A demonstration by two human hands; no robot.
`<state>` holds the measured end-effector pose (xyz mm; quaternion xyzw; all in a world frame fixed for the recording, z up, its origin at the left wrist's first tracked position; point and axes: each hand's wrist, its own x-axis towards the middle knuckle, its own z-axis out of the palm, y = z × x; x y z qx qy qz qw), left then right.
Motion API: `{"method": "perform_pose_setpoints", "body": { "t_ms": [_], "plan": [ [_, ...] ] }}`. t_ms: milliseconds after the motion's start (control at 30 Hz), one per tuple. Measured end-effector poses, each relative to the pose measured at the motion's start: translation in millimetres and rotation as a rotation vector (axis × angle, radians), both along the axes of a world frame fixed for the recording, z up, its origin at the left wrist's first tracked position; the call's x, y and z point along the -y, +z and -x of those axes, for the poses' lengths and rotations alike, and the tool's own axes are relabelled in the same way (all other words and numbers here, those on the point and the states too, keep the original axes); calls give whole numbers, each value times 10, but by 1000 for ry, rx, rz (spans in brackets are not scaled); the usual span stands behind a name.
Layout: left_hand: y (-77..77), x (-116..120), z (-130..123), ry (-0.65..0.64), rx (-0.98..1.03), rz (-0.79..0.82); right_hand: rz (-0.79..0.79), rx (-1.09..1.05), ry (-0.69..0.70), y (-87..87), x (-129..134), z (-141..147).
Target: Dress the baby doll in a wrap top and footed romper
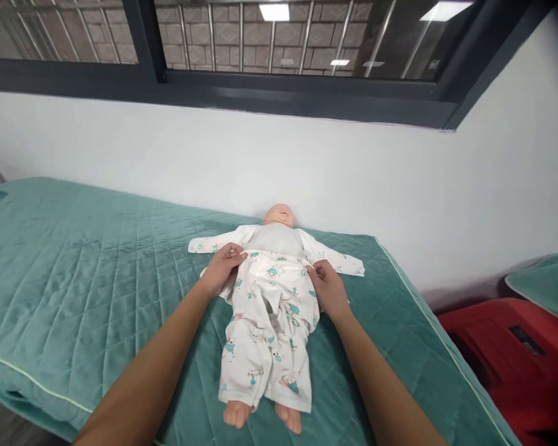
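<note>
On the green quilted bed cover lies a baby doll (279, 215) on its back, head toward the wall and bare feet toward me. It wears a white printed long-sleeved top (337, 259), spread at the sides over a plain pale chest. White printed pants (279, 282) cover its legs and reach up to the belly, with an open slit at the crotch. My left hand (224, 266) pinches the waistband at its left edge. At the right edge of the waistband, my right hand (328, 286) is closed on the fabric too.
The green quilted cover (97, 260) stretches far to the left. A white wall (204, 155) and a dark-framed window (279, 93) with metal bars stand behind. To the right is a red plastic chair (506, 353) with green cloth (546, 282) above it.
</note>
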<state>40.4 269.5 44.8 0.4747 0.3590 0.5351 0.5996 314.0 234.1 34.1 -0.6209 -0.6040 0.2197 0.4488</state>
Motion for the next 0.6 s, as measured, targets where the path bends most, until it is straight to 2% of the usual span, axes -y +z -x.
{"method": "perform_pose_setpoints", "body": {
  "t_ms": [100, 167, 333, 433, 500, 600],
  "plan": [
    [-53, 25, 34, 57, 16, 33, 31, 73, -22, -22, 4, -22],
    [-56, 39, 65, 43, -28, 36, 54, 98, -21, -23, 9, -26],
    [35, 89, 203, -247, -234, -3, 90, 172, 6, -6, 33, -3],
    [103, 137, 267, -369, -305, -52, 87, 191, 39, 9, 68, 14],
    [116, 164, 271, -361, -358, -85, -11, 166, 41, 20, 99, 28],
    [72, 186, 226, -227, -424, -151, -222, 149, 37, 49, 149, 66]
  ]
}}
